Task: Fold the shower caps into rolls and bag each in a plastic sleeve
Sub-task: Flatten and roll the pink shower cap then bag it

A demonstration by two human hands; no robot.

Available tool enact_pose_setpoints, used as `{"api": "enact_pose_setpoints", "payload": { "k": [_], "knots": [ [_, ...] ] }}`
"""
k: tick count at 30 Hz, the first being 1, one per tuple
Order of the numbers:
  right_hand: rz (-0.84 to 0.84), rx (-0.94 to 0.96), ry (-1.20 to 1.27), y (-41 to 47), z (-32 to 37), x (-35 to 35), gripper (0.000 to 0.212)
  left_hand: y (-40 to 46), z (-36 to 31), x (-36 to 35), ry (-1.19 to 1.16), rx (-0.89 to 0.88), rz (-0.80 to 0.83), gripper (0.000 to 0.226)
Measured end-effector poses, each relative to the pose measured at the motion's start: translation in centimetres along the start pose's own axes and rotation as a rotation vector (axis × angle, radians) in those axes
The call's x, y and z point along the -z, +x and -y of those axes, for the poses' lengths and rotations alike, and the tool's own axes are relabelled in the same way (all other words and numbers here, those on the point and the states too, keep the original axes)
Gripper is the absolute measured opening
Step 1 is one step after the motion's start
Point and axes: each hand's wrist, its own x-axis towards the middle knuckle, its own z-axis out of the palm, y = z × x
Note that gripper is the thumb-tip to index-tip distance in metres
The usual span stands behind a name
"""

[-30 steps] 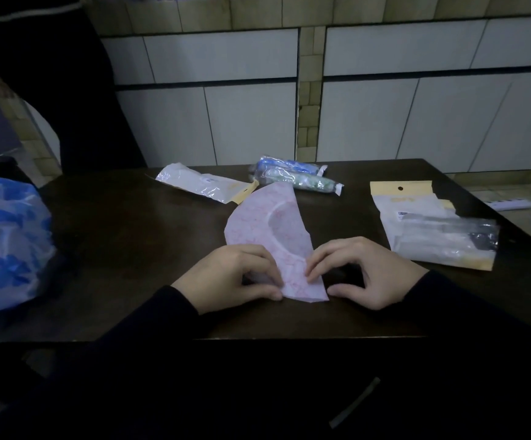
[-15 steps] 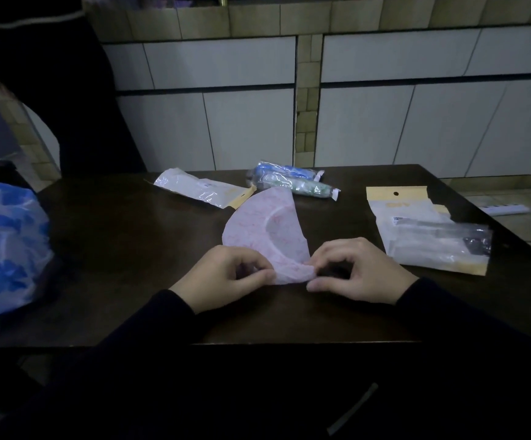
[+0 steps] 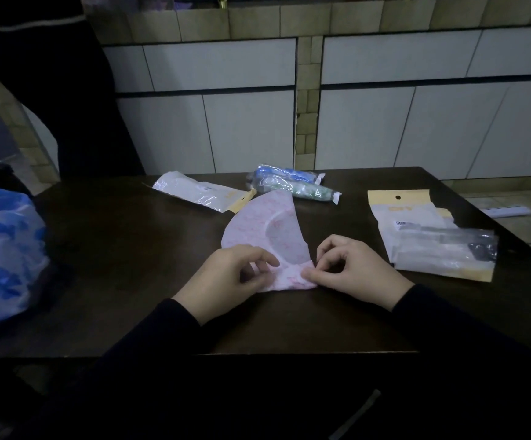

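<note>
A pink patterned shower cap (image 3: 262,231), folded flat into a half-moon, lies in the middle of the dark table (image 3: 124,249). Its near end is rolled up into a short tube. My left hand (image 3: 229,274) pinches the left end of that roll, and my right hand (image 3: 353,271) pinches the right end with thumb and fingertips. Two rolled caps in plastic sleeves, one blue (image 3: 284,174) and one green (image 3: 302,190), lie behind it. A stack of plastic sleeves (image 3: 432,239) with yellow header cards sits to the right.
A white packet of sleeves (image 3: 197,192) lies at the back left. A blue-and-white plastic bag (image 3: 0,255) bulges at the table's left edge. Pale cabinet doors stand behind the table. A dark-clothed figure (image 3: 67,90) stands at the far left.
The cap's near edge, flat a second ago, has been rolled away from me into a small tube, and both hands moved forward with it.
</note>
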Motion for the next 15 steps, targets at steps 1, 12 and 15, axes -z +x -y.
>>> {"api": "enact_pose_setpoints", "payload": {
  "k": [1,12,15],
  "knots": [
    [-0.018,0.000,-0.016,0.0,0.0,0.1,0.020,0.0,0.0,0.1,0.007,-0.023,0.001,0.012],
    [-0.045,0.331,-0.430,-0.6,0.7,0.4,0.024,0.4,0.9,2.1,0.214,-0.196,0.179,0.035],
    [-0.011,0.358,-0.473,-0.9,0.7,0.6,0.046,0.5,1.8,2.2,0.173,-0.239,0.181,0.033]
  ]
}}
